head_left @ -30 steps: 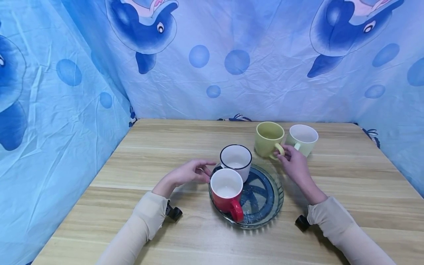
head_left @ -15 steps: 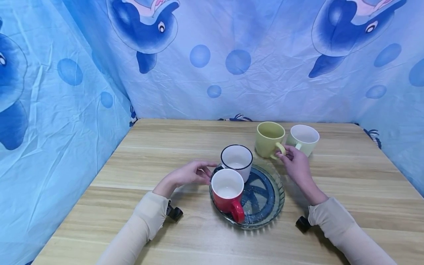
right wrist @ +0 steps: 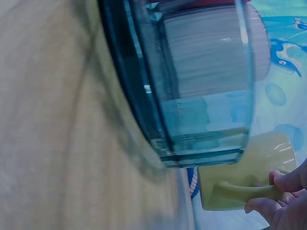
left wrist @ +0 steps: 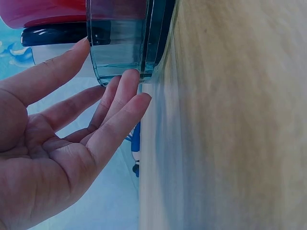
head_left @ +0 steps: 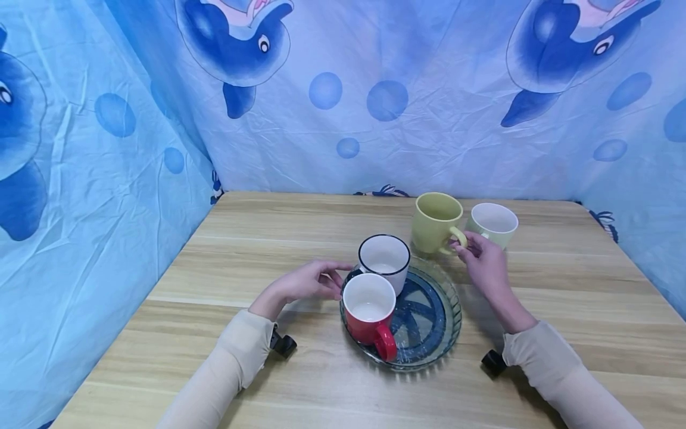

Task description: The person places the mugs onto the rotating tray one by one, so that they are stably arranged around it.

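Wood table [head_left: 236, 244], blue dolphin-print curtain [head_left: 370, 170]: yellow-green mug [head_left: 430, 231] gripped by right hand [head_left: 489, 263]

Mug handle [right wrist: 247, 192] is pinched between thumb and fingers; mug is held upright just beyond glass dish [head_left: 426, 328]. Dish edge is touched by left hand [head_left: 311, 280], fingers loosely extended. Red mug [head_left: 367, 326] and black-rimmed white mug [head_left: 387, 257] are set close together on dish's left side. Pale green mug [head_left: 495, 225] is seen on table, right of yellow-green one.

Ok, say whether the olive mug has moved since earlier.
Yes, slightly upward: in the head view, the olive mug now reaches above the back edge of the table.
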The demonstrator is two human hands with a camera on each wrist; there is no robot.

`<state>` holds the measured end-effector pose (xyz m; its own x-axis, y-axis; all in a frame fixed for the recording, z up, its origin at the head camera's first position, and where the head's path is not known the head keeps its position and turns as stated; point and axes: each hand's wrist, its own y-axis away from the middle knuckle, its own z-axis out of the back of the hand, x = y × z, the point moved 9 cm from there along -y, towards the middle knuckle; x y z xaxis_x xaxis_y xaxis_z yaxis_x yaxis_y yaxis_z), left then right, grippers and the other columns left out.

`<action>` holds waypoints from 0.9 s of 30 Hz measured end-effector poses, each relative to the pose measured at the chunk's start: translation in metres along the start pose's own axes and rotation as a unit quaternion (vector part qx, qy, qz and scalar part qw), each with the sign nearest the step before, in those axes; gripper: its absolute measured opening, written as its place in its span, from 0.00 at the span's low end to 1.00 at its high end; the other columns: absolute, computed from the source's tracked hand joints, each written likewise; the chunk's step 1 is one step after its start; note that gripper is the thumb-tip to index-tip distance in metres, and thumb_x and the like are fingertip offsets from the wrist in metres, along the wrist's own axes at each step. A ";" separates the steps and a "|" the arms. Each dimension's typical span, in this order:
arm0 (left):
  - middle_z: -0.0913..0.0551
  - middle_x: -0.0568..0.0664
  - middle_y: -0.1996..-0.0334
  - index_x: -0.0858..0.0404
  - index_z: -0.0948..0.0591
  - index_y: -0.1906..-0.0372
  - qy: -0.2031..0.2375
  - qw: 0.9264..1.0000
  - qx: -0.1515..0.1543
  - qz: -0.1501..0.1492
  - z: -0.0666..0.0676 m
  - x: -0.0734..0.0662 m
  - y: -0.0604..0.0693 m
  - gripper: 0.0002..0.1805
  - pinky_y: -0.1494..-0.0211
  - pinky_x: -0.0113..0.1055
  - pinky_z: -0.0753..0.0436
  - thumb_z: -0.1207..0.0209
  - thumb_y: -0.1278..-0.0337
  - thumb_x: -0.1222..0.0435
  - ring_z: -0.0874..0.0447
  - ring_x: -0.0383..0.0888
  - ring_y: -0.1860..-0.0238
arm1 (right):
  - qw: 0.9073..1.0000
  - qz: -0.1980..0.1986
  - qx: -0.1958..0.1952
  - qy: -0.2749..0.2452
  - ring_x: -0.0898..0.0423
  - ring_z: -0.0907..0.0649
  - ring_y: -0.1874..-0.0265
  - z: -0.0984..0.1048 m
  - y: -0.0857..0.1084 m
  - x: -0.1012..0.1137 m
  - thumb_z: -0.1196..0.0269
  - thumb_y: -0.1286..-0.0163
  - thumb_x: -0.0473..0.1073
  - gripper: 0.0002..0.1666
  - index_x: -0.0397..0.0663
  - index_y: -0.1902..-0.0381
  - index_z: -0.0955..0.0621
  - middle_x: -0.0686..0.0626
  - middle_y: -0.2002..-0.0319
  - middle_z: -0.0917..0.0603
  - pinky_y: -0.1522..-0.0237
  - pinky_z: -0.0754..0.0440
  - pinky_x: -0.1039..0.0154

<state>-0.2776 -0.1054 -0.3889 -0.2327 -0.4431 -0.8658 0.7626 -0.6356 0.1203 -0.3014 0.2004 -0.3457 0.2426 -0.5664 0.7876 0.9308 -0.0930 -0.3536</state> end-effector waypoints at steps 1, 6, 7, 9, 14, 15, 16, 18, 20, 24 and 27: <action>0.16 0.61 0.57 0.69 0.33 0.32 -0.001 1.000 0.000 0.000 0.000 0.000 0.000 0.36 0.53 0.29 0.17 0.35 0.48 0.74 0.18 0.42 0.56 | 1.000 0.000 0.000 -0.008 0.67 0.15 0.64 0.001 0.000 0.001 0.39 0.32 0.33 0.18 0.25 0.48 0.23 0.29 0.55 0.16 0.67 0.25 0.88; 0.16 0.62 0.57 0.69 0.33 0.32 0.006 1.000 0.001 0.000 0.000 -0.002 0.002 0.36 0.52 0.31 0.16 0.35 0.48 0.74 0.16 0.43 0.56 | 0.999 -0.018 0.008 -0.028 0.81 0.23 0.69 0.010 -0.001 0.005 0.40 0.31 0.34 0.19 0.26 0.46 0.23 0.28 0.52 0.17 0.68 0.23 0.86; 0.16 0.63 0.57 0.70 0.33 0.32 0.008 1.000 0.002 0.000 -0.001 -0.003 0.002 0.36 0.51 0.31 0.16 0.35 0.48 0.75 0.16 0.43 0.56 | 0.999 -0.019 0.011 -0.033 0.84 0.25 0.70 0.011 -0.001 0.006 0.40 0.31 0.35 0.20 0.26 0.45 0.23 0.28 0.52 0.17 0.68 0.22 0.85; 0.17 0.63 0.57 0.71 0.33 0.32 0.013 1.000 0.004 0.001 -0.001 -0.004 0.002 0.36 0.50 0.32 0.15 0.35 0.48 0.75 0.16 0.43 0.57 | 0.999 -0.019 0.016 -0.039 0.83 0.24 0.69 0.013 0.001 0.008 0.41 0.30 0.36 0.20 0.27 0.45 0.23 0.29 0.52 0.17 0.67 0.21 0.84; 0.17 0.62 0.58 0.69 0.33 0.32 0.009 1.000 0.001 0.006 -0.001 -0.004 0.001 0.36 0.52 0.31 0.16 0.35 0.49 0.75 0.17 0.42 0.57 | 0.997 0.008 0.036 -0.070 0.80 0.20 0.66 0.017 0.006 0.013 0.40 0.30 0.36 0.19 0.27 0.46 0.23 0.55 0.60 0.11 0.67 0.19 0.81; 0.17 0.61 0.58 0.69 0.32 0.32 0.009 1.000 0.000 0.007 -0.001 -0.004 0.001 0.36 0.52 0.31 0.16 0.35 0.49 0.75 0.17 0.42 0.57 | 0.996 0.014 0.041 -0.077 0.79 0.19 0.66 0.017 0.007 0.014 0.40 0.31 0.36 0.19 0.27 0.47 0.22 0.61 0.62 0.12 0.67 0.18 0.79; 0.16 0.61 0.58 0.69 0.32 0.32 0.008 1.000 -0.001 0.007 -0.001 -0.004 0.000 0.36 0.52 0.31 0.16 0.35 0.49 0.75 0.17 0.42 0.57 | 0.995 0.018 0.048 -0.084 0.79 0.19 0.66 0.017 0.009 0.014 0.40 0.31 0.35 0.19 0.27 0.47 0.23 0.67 0.63 0.14 0.67 0.18 0.79; 0.17 0.61 0.58 0.68 0.32 0.32 0.010 1.000 -0.001 0.011 -0.002 -0.003 0.000 0.36 0.51 0.31 0.16 0.35 0.49 0.75 0.17 0.42 0.57 | 0.994 0.023 0.060 -0.091 0.79 0.18 0.66 0.018 0.011 0.014 0.41 0.31 0.34 0.19 0.26 0.46 0.23 0.72 0.65 0.16 0.68 0.17 0.78; 0.17 0.60 0.58 0.69 0.33 0.32 0.010 1.000 -0.001 0.012 -0.002 -0.002 0.001 0.36 0.51 0.32 0.16 0.35 0.49 0.75 0.17 0.42 0.58 | 0.992 0.020 0.071 -0.098 0.78 0.18 0.66 0.018 0.014 0.013 0.41 0.31 0.34 0.19 0.25 0.46 0.24 0.72 0.64 0.16 0.68 0.17 0.77; 0.18 0.60 0.58 0.69 0.34 0.32 0.016 1.000 0.001 0.015 -0.002 -0.001 0.001 0.37 0.50 0.34 0.16 0.35 0.48 0.75 0.17 0.42 0.57 | 0.991 0.013 0.087 -0.104 0.75 0.17 0.66 0.020 0.020 0.012 0.41 0.31 0.33 0.19 0.25 0.45 0.24 0.73 0.64 0.16 0.65 0.16 0.76; 0.18 0.61 0.58 0.70 0.34 0.31 0.025 0.999 0.002 0.019 -0.002 0.000 0.002 0.37 0.50 0.34 0.16 0.35 0.48 0.76 0.16 0.43 0.57 | 0.988 0.008 0.101 -0.116 0.73 0.16 0.64 0.020 0.024 0.011 0.41 0.31 0.33 0.20 0.25 0.44 0.25 0.74 0.64 0.16 0.63 0.15 0.75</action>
<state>-0.2746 -0.1052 -0.3901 -0.1729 -0.4340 -0.8842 0.7677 -0.6217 0.1551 -0.2705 0.2083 -0.3353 0.2924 -0.3618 0.8852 0.9561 0.0925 -0.2780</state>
